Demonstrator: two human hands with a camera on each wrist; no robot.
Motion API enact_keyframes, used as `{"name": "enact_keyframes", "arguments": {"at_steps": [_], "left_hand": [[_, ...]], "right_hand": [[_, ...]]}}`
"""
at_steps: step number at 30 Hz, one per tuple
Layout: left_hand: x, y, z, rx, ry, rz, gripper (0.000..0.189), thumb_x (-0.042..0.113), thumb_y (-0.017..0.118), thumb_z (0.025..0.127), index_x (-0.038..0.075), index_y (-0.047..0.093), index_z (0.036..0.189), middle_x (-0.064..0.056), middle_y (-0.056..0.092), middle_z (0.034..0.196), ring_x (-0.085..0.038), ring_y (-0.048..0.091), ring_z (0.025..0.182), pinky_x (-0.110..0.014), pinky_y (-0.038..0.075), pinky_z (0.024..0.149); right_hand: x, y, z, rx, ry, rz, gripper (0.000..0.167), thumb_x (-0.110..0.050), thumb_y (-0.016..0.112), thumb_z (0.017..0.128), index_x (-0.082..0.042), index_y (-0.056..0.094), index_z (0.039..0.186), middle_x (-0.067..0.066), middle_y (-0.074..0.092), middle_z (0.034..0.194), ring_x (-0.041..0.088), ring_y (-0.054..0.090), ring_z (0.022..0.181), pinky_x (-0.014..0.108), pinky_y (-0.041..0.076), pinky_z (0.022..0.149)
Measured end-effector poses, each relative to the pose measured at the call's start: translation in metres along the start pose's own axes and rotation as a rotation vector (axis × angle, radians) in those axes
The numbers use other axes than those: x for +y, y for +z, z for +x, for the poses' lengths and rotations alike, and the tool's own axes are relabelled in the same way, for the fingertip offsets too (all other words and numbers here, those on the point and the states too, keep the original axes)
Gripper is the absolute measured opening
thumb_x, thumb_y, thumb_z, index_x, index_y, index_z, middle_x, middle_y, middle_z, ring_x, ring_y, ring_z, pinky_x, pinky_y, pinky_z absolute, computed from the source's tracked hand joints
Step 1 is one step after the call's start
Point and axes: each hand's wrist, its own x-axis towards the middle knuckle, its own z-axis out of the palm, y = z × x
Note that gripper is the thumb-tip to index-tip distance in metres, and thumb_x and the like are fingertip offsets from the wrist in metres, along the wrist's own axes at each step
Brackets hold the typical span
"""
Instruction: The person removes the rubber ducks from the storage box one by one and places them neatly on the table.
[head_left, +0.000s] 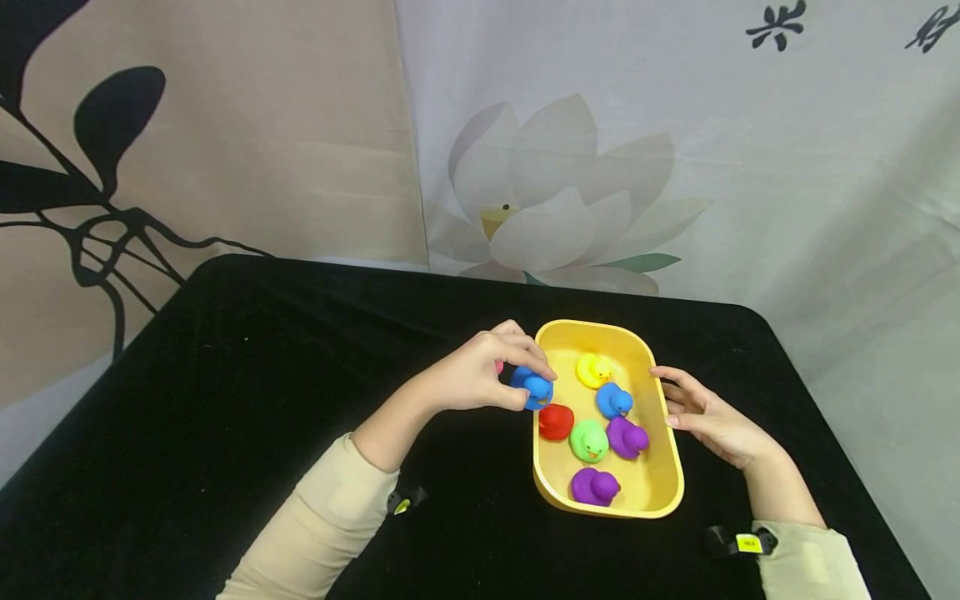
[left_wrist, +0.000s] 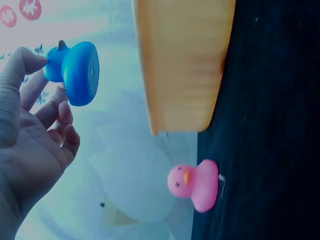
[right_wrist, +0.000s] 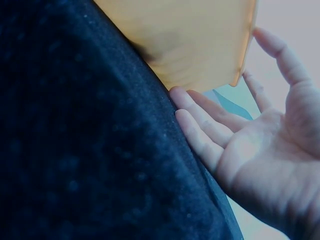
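Nearest the head camera, a matte cream cloth sleeve [head_left: 322,517] ran off the bottom edge, its left hand [head_left: 480,373] pinching a glossy, rounded blue rubbery-looking duck [head_left: 536,390] just above the ten o'clock rim of a smooth, round-cornered yellow plastic tray [head_left: 660,483]. The right hand [head_left: 712,423], fingers loosely extended, touched that tray at three o'clock. Six more ducks [head_left: 589,440] lay inside, while a rounded pink duck [left_wrist: 200,186], mostly hidden behind the left hand in the head view, stood on black velvety cloth [head_left: 187,433].
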Motion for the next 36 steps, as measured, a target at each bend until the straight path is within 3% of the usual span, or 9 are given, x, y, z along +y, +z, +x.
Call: {"name": "enact_keyframes", "arguments": {"at_steps": [9, 18, 24, 31, 36], "left_hand": [[-0.009, -0.022, -0.008, 0.035, -0.058, -0.060, 0.027, 0.012, 0.068, 0.077, 0.009, 0.074, 0.103, 0.004, 0.061, 0.107, -0.019, 0.045, 0.101, -0.036, 0.053, 0.074], [-0.025, -0.039, -0.016, 0.052, -0.066, -0.055, 0.027, 0.010, 0.067, 0.078, 0.008, 0.074, 0.104, -0.001, 0.063, 0.107, -0.022, 0.044, 0.102, -0.048, 0.049, 0.079], [-0.032, -0.048, -0.021, 0.052, -0.116, -0.032, 0.027, 0.009, 0.067, 0.079, 0.009, 0.074, 0.105, 0.001, 0.063, 0.109, -0.022, 0.045, 0.104, -0.042, 0.048, 0.080], [-0.044, -0.055, -0.027, 0.051, -0.186, -0.053, 0.028, 0.008, 0.066, 0.079, 0.009, 0.074, 0.105, 0.000, 0.062, 0.110, -0.024, 0.044, 0.105, -0.053, 0.047, 0.081], [-0.052, -0.060, -0.031, 0.057, -0.215, -0.046, 0.028, 0.009, 0.067, 0.079, 0.008, 0.074, 0.106, -0.003, 0.062, 0.111, -0.025, 0.044, 0.107, -0.051, 0.045, 0.083]], "right_hand": [[0.001, -0.001, 0.000, -0.007, -0.008, 0.009, 0.058, -0.005, 0.053, 0.095, -0.012, 0.025, 0.145, 0.006, 0.040, 0.138, 0.017, 0.054, 0.116, 0.032, 0.046, 0.092], [-0.001, 0.002, -0.001, 0.007, -0.017, -0.005, 0.057, -0.006, 0.053, 0.095, -0.012, 0.026, 0.145, 0.017, 0.036, 0.140, 0.018, 0.055, 0.115, 0.032, 0.046, 0.092], [0.000, 0.001, -0.001, 0.008, -0.003, 0.004, 0.057, -0.005, 0.054, 0.094, -0.013, 0.027, 0.144, 0.009, 0.040, 0.138, 0.019, 0.056, 0.115, 0.033, 0.046, 0.092], [0.002, 0.000, -0.001, 0.004, 0.002, 0.001, 0.057, -0.005, 0.053, 0.095, -0.014, 0.026, 0.144, 0.007, 0.040, 0.138, 0.018, 0.055, 0.115, 0.033, 0.046, 0.092], [0.002, 0.000, 0.000, 0.008, 0.006, -0.001, 0.057, -0.006, 0.053, 0.095, -0.014, 0.026, 0.144, 0.008, 0.038, 0.139, 0.018, 0.055, 0.116, 0.033, 0.046, 0.092]]}}
